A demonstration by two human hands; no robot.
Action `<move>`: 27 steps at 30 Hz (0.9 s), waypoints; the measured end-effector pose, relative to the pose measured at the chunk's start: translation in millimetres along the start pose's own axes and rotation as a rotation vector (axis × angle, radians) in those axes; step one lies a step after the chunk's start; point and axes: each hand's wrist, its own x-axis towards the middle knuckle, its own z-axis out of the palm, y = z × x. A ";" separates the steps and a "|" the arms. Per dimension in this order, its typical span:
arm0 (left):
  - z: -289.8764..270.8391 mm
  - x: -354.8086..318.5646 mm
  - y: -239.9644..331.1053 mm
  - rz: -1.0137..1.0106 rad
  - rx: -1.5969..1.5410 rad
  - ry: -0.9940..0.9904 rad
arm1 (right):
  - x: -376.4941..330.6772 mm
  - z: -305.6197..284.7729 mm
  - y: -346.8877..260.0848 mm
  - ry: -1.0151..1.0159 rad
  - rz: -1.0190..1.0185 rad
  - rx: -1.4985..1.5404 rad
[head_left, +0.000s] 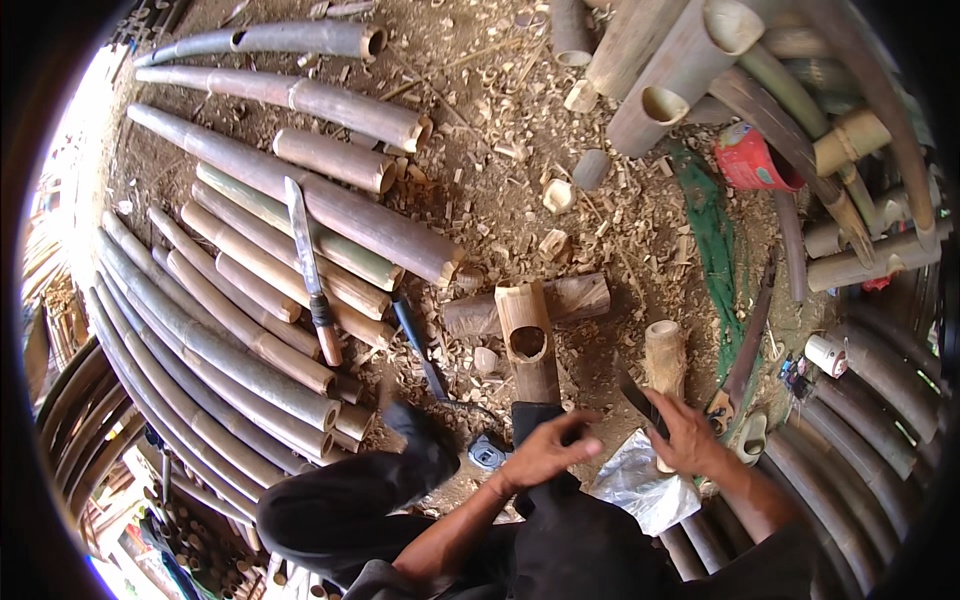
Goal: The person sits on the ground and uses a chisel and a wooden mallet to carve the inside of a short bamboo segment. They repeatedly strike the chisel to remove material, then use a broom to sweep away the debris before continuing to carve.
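Note:
A short bamboo tube [530, 365] with a round hole cut in its upper side points away from my lap, its far end over a split log [585, 298]. My left hand [550, 450] hovers over its near end and my dark-trousered thigh; the fingers are apart and hold nothing. To the right, my right hand [684, 435] is closed around a dark flat-bladed tool [634, 398], tip pointing up and left; its exact kind is unclear. Just beyond that blade stands a pale wooden club-shaped block [664, 358]. Below my right hand lies a clear plastic bag [645, 488].
Long bamboo poles [250, 350] fan out at left, a machete [303, 250] lying across them. Beside them are a blue-handled tool [415, 340] and a small blue-grey device [487, 452]. Wood chips cover the ground. Green netting [705, 250], a red bucket [750, 160] and more bamboo lie right.

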 end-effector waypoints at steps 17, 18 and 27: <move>4.6 76.5 22.7 -0.239 -1.472 0.434 | 212.8 -40.3 -47.5 -0.923 -0.177 -0.507; 2.4 73.9 22.2 -0.262 -1.395 0.437 | 204.1 -39.9 -46.0 -0.863 -0.144 -0.437; -36.4 57.6 12.2 -0.426 -0.371 0.466 | 124.5 44.1 -27.4 -0.396 0.206 0.142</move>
